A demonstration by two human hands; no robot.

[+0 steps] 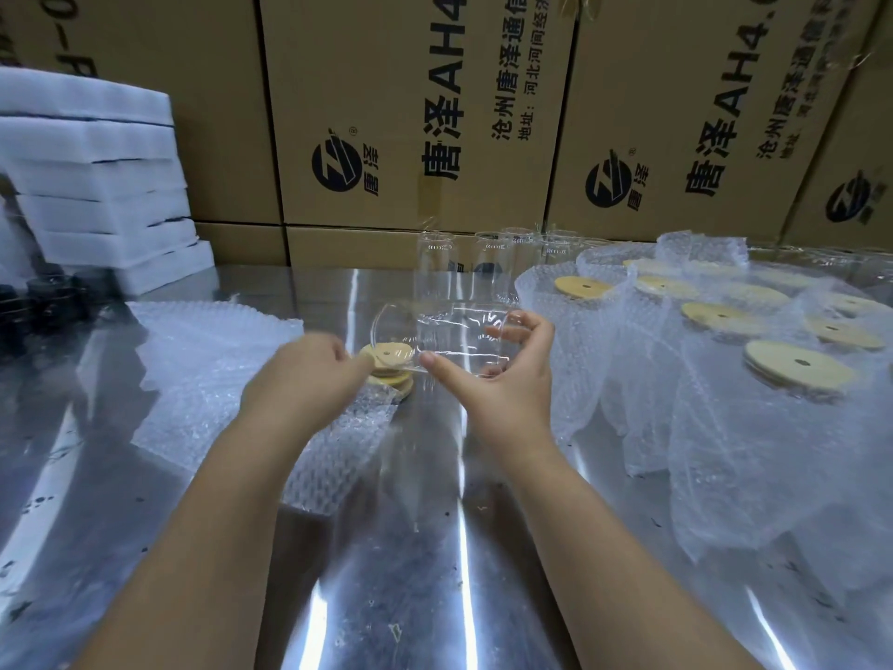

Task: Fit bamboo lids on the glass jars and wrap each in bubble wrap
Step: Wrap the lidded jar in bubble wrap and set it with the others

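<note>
My right hand [502,374] grips a clear glass jar [449,338] lying on its side above the table, its open mouth turned left. My left hand [304,374] pinches a round bamboo lid [392,353] with a centre hole right at the jar's mouth. Under that lid, a small stack of more bamboo lids [391,379] rests on the table. A sheet of bubble wrap [208,360] lies flat on the steel table [386,548] beneath and left of my left hand.
Several lidded jars wrapped in bubble wrap [725,360] crowd the right side. Bare glass jars [483,263] stand at the back centre. White foam trays [96,186] are stacked at the back left beside dark jars [43,302]. Cardboard boxes [415,113] wall the back.
</note>
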